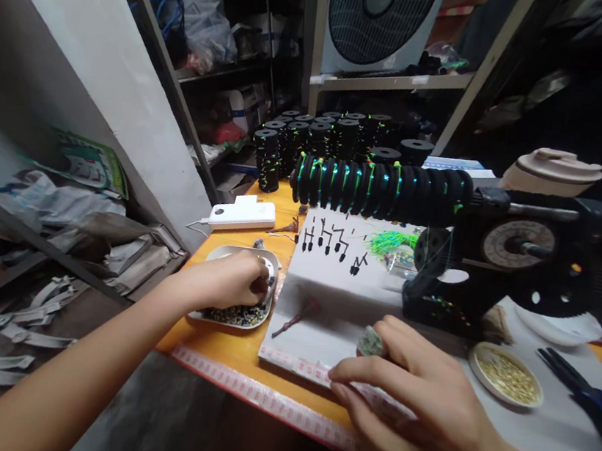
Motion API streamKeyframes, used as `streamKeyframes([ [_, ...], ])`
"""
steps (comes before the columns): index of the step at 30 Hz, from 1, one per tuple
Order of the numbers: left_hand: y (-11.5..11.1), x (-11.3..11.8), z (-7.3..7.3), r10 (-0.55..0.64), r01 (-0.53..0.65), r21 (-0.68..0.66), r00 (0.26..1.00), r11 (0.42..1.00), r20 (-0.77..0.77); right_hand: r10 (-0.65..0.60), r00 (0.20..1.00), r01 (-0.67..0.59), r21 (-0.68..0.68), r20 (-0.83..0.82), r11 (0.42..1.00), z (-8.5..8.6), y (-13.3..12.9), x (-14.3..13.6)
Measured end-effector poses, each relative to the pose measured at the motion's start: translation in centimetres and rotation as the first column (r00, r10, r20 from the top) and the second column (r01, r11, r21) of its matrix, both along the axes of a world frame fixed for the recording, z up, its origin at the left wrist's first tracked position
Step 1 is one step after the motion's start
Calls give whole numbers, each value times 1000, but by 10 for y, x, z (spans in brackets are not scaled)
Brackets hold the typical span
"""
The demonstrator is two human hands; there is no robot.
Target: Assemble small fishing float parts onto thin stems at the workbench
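Observation:
My left hand reaches into a white dish of small mixed dark and pale beads. Its fingers are bent together at the dish's right side; whatever they pinch is hidden. Close to the front edge of the white board, my right hand is closed, thumb and index fingertip close together. A rough grey-green lump shows at its bent fingers. Beyond it stands a black winding device with a dial, carrying a ribbed black roll wrapped with green and blue beaded cords.
Small black pieces and a dark reddish cord lie on the board. To the right are a dish of golden beads, scissors and a lidded cup. Behind are a white power bank and several black rolls.

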State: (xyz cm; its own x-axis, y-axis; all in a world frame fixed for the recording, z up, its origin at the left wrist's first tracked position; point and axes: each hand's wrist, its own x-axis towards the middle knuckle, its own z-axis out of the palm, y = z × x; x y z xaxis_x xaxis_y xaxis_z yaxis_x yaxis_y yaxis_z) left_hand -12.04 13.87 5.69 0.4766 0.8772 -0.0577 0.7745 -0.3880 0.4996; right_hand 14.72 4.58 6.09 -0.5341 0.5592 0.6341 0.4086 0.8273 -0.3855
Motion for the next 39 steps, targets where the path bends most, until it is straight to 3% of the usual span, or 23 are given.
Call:
streamKeyframes([
  [5,-3,4,19,141,-146,31,981,989,130,8,999,-14,-129,-51,991,-6,-1,3],
  [8,-27,12,31,230,-274,109,923,955,309,5,996,-20,-176,-89,984,-6,-4,2],
  [10,-51,23,26,258,-336,100,853,936,455,-8,995,-11,-178,-103,984,-5,-6,1],
  [12,-76,38,12,323,-394,-102,547,913,773,-24,992,-1,-198,-123,980,-4,-9,0],
  [14,-96,55,-6,441,-292,-357,310,887,842,-30,988,-6,-228,-155,974,-4,-10,-1],
  [16,-108,72,-20,499,-188,-477,95,858,861,-30,980,-23,-260,-196,965,-5,-11,-1],
  [19,-115,93,-29,544,-56,-556,-146,829,826,-23,968,-54,-297,-249,953,-7,-12,0],
  [21,-116,103,-29,571,-1,-588,-241,809,785,-17,964,-68,-310,-264,948,-8,-12,0],
  [25,-121,114,-30,584,26,-604,-296,796,756,-9,962,-82,-322,-272,943,-9,-13,-1],
  [39,-128,118,-34,489,-148,-526,-230,837,842,-39,958,-59,-331,-283,942,-6,-10,1],
])
